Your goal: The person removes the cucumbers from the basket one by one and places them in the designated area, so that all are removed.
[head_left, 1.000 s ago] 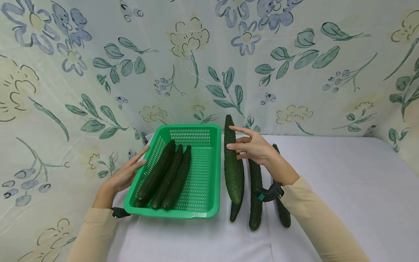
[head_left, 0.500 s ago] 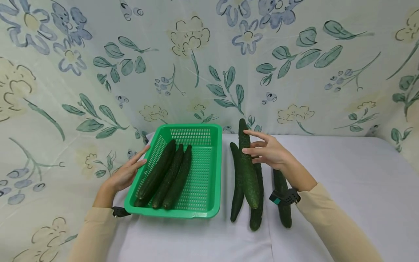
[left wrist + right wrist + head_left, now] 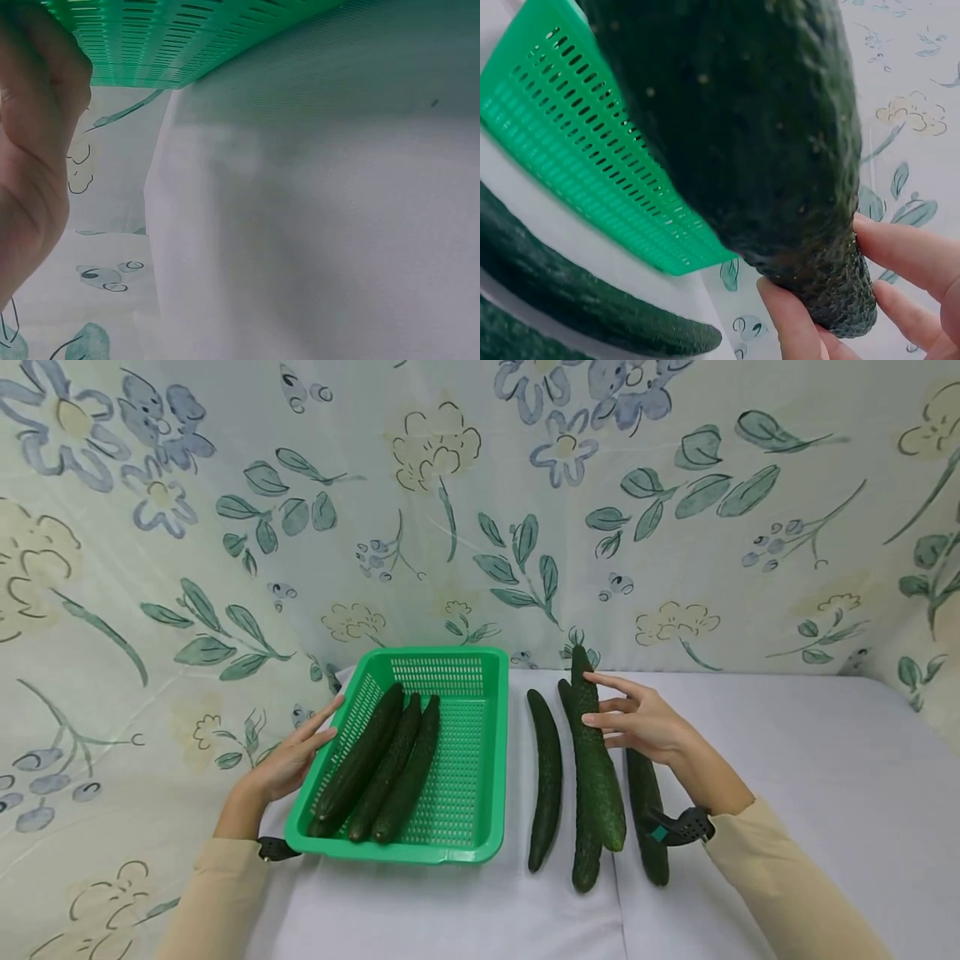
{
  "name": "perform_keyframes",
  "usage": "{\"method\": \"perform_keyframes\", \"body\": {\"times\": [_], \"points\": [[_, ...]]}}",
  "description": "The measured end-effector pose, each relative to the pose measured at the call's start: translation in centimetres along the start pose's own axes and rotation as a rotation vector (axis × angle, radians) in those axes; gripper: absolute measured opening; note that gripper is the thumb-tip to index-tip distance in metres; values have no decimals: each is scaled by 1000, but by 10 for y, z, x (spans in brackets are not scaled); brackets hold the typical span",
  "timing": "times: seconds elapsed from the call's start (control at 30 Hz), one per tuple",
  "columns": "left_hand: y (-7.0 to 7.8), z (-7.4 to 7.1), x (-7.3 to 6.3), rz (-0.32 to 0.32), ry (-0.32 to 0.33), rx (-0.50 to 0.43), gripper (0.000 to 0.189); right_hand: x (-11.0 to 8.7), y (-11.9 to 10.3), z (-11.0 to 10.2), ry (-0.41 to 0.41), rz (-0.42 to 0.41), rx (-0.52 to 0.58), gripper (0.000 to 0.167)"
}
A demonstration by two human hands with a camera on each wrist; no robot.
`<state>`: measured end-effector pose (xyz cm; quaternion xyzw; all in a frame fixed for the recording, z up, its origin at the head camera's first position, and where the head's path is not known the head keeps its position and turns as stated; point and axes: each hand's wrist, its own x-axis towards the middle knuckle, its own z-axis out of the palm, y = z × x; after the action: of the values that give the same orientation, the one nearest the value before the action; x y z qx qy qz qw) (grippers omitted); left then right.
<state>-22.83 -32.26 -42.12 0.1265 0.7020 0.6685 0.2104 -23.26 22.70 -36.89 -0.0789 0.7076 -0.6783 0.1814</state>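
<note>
In the head view my right hand (image 3: 637, 724) pinches a thick, bumpy cucumber (image 3: 599, 777) near its narrow far end. The right wrist view shows the thumb on one side of that end and the fingers (image 3: 911, 259) on the other. This cucumber overlaps another cucumber (image 3: 587, 868) beneath it. A slim, slightly curved cucumber (image 3: 546, 781) lies to the left, and one more cucumber (image 3: 647, 810) lies to the right, partly behind my wrist. My left hand (image 3: 288, 762) rests against the left side of a green plastic basket (image 3: 492, 760), its visible fingers fairly straight.
Inside the basket, several dark cucumbers (image 3: 405, 768) lean side by side toward its left wall. A white cloth (image 3: 795, 777) covers the table. Floral fabric (image 3: 480, 527) hangs behind it and along the left side.
My right hand has carried the thick cucumber rightward, away from the basket's edge and off the slim curved cucumber, over the one beside it. My left hand has stayed at the basket.
</note>
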Motion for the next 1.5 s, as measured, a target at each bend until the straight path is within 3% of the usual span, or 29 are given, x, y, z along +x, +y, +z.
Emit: {"method": "perform_keyframes", "body": {"times": [0.3, 0.93, 1.5], "points": [[0, 1, -1, -4, -3, 14, 58, -13, 8, -16, 0, -2, 15, 75], [-2, 0, -3, 11, -26, 10, 59, -34, 32, -58, 37, -32, -151, 76], [-1, -1, 1, 6, -1, 12, 58, -48, 59, -94, 103, -20, -172, 75]]}}
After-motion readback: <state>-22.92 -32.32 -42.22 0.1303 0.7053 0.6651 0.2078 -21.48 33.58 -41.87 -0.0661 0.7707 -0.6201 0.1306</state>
